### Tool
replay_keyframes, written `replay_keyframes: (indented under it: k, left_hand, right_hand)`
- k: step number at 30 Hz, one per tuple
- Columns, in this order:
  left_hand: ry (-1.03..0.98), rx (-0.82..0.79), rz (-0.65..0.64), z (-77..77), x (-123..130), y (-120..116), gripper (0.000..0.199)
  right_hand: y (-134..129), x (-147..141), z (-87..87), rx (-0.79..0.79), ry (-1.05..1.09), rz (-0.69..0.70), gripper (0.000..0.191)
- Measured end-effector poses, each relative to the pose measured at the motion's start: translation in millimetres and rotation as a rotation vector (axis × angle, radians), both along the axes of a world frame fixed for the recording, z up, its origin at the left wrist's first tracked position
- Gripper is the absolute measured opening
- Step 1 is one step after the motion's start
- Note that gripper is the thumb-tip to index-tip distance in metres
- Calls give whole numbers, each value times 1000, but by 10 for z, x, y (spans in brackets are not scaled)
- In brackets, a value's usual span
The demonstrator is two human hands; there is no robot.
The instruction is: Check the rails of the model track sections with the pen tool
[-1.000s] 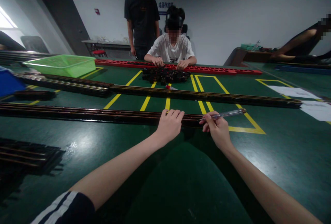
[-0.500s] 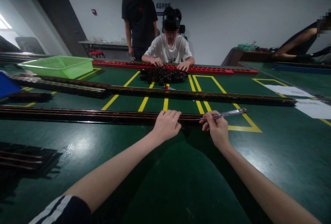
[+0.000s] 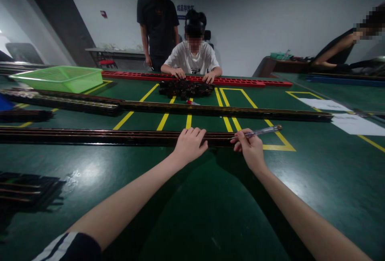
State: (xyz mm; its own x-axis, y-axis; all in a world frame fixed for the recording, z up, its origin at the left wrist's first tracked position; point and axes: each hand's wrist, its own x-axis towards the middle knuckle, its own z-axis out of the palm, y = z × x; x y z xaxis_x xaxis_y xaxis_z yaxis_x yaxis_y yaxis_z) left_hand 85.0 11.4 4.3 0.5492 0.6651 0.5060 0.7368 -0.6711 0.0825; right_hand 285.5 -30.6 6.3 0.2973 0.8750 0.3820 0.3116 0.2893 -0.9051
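Note:
Across the table in front of me runs a bundle of long dark strips [image 3: 90, 135] with thin copper-coloured lines along it. My left hand [image 3: 190, 145] is curled over this bundle near its right end, fingers on the far side and thumb to the right. My right hand [image 3: 250, 148] is closed around a slim screwdriver [image 3: 264, 131] with a clear handle and a brownish end cap. The tool's thin tip points left and meets the strips between my two hands, though the exact contact is too small to make out.
Another long row of dark strips [image 3: 210, 110] lies beyond. A green basket [image 3: 60, 79] stands at the far left, and more strips [image 3: 24, 188] lie near left. A seated co-worker's hands [image 3: 209, 77] rest by a dark pile [image 3: 186, 88] and a red rack [image 3: 246, 81]. Papers [image 3: 357, 124] lie right.
The whole view has shifted slightly, so the table's things appear a little further left. Both hands keep nearly the same grip and place on the strips.

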Motion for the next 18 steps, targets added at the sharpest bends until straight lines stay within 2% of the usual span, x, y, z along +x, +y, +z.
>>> replay_keyframes:
  k: [9,18]
  left_hand:
    - [-3,-6,-6,-8,-1,8,36]
    - [8,5,-5,-10,-4,-1,36]
  right_hand:
    - [0,-7,7,3,124,-74,28]
    - [-11,-4,7,30,130,-97,27]
